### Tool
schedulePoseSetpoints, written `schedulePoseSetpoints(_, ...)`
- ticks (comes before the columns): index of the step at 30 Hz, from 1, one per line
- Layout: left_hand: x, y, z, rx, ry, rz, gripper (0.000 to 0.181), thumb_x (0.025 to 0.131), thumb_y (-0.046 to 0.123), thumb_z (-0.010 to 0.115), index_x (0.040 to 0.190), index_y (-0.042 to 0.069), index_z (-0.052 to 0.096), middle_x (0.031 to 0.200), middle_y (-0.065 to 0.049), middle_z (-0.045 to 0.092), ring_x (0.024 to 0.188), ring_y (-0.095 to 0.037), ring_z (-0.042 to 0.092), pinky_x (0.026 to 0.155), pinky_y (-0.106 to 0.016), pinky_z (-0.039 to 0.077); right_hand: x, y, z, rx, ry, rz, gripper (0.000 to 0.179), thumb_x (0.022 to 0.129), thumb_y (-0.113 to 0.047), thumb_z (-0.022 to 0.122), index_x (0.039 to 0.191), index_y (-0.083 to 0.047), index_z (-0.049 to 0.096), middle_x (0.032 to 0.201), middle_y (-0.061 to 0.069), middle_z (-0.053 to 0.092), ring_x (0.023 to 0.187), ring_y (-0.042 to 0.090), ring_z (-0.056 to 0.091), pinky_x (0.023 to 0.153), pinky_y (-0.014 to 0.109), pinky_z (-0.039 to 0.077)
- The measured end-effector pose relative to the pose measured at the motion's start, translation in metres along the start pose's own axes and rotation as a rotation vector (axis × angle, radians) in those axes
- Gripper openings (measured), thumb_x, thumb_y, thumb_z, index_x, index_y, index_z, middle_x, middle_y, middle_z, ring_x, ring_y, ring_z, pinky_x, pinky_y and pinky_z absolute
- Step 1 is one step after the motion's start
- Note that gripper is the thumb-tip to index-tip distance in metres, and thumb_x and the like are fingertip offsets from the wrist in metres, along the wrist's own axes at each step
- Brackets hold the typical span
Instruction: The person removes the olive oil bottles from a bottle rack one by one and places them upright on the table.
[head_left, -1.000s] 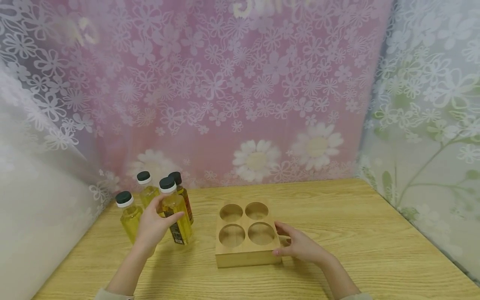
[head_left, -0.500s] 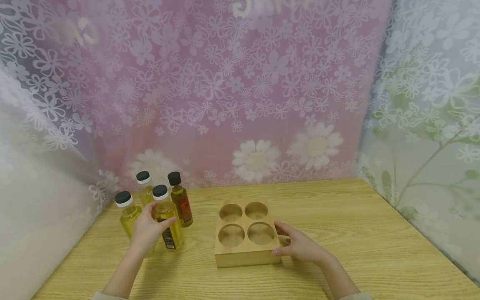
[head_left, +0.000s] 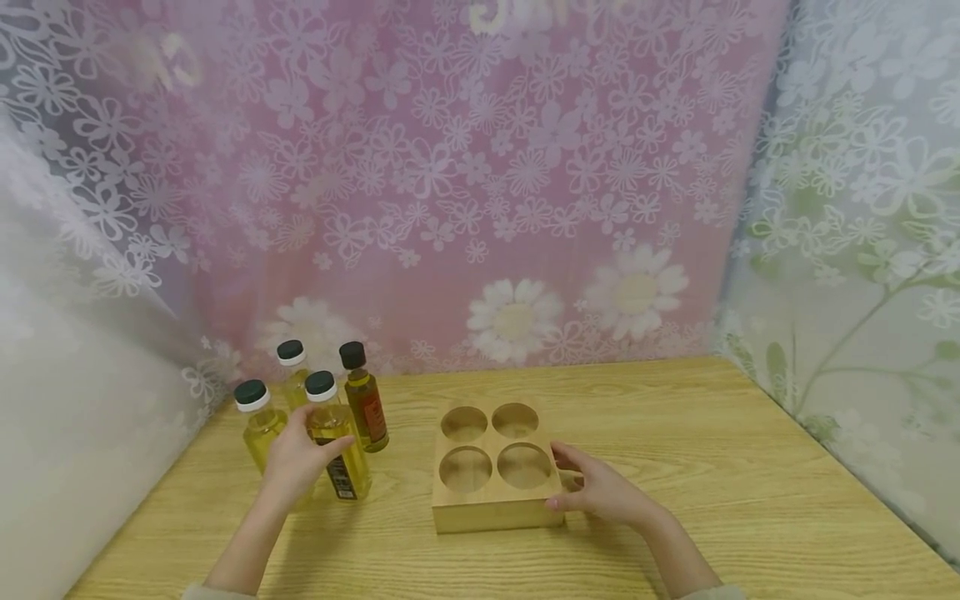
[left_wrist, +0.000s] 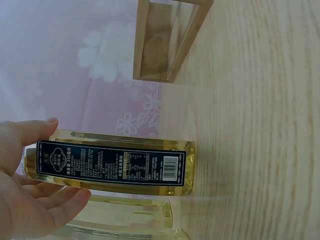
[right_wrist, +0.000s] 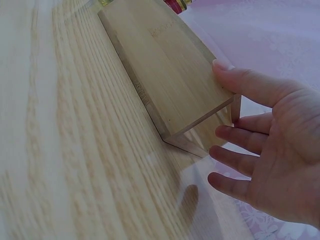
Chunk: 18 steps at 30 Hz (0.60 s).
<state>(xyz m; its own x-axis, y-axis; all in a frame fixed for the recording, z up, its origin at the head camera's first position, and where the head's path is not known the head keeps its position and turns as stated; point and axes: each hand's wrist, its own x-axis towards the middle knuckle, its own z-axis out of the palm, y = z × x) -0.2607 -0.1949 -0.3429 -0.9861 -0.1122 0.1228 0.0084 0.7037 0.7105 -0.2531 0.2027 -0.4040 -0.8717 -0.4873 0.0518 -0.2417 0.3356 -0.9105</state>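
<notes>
A bottle of yellow oil (head_left: 349,467) with a dark cap and black label stands upright at the left of the table. My left hand (head_left: 296,458) grips its upper part between thumb and fingers; the label of the oil bottle (left_wrist: 107,162) faces the left wrist view. Whether its base touches the table, I cannot tell. In the middle is a wooden bottle holder (head_left: 495,515) with round holes, all vacant. My right hand (head_left: 603,493) holds its right front corner, thumb at the front and index finger along the side. The other fingers of the right hand (right_wrist: 280,140) hang off the wood.
Two more yellow oil bottles, one at the left (head_left: 258,429) and one behind (head_left: 295,382), stand close to the left hand. A darker bottle with a red label (head_left: 367,412) is just right of them. A floral curtain (head_left: 480,208) borders the wooden table (head_left: 675,417).
My left hand has brought the gripped oil bottle left and slightly down, uncovering more of the dark bottle. It barely moves over the last half second. The right hand and holder stay put.
</notes>
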Motion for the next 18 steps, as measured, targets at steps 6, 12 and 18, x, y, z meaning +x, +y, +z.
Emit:
schedulePoseSetpoints(6, -0.006, 0.003, 0.000, 0.050, 0.010, 0.024, 0.082, 0.086, 0.038, 0.065, 0.141, -0.007, 0.024, 0.136, -0.033, 0.033, 0.122, -0.051, 0.034, 0.094, -0.061, 0.035, 0.002, 0.001, 0.000, -0.005, -0.009, -0.006, 0.086, 0.082, -0.022, 0.072, 0.143, 0.009, 0.019, 0.144, 0.028, 0.026, 0.129, 0.045, 0.028, 0.101, 0.060, 0.026)
schedulePoseSetpoints(12, -0.028, 0.026, 0.005, -0.009, 0.238, 0.155, 0.069, 0.087, 0.029, 0.064, 0.133, -0.012, 0.033, 0.129, -0.030, 0.037, 0.118, -0.043, 0.035, 0.095, -0.056, 0.034, 0.000, 0.000, -0.002, -0.029, 0.014, 0.033, 0.083, 0.085, -0.026, 0.068, 0.144, 0.006, 0.020, 0.145, 0.027, 0.026, 0.130, 0.045, 0.027, 0.102, 0.058, 0.026)
schedulePoseSetpoints(18, -0.033, 0.044, 0.021, -0.027, 0.605, 0.542, 0.029, 0.076, 0.003, 0.071, 0.096, -0.009, 0.053, 0.097, -0.024, 0.051, 0.094, -0.039, 0.042, 0.080, -0.048, 0.033, -0.003, -0.004, -0.007, -0.079, 0.100, 0.034, 0.068, 0.094, -0.031, 0.055, 0.144, 0.003, 0.024, 0.145, 0.024, 0.028, 0.131, 0.046, 0.024, 0.103, 0.059, 0.024)
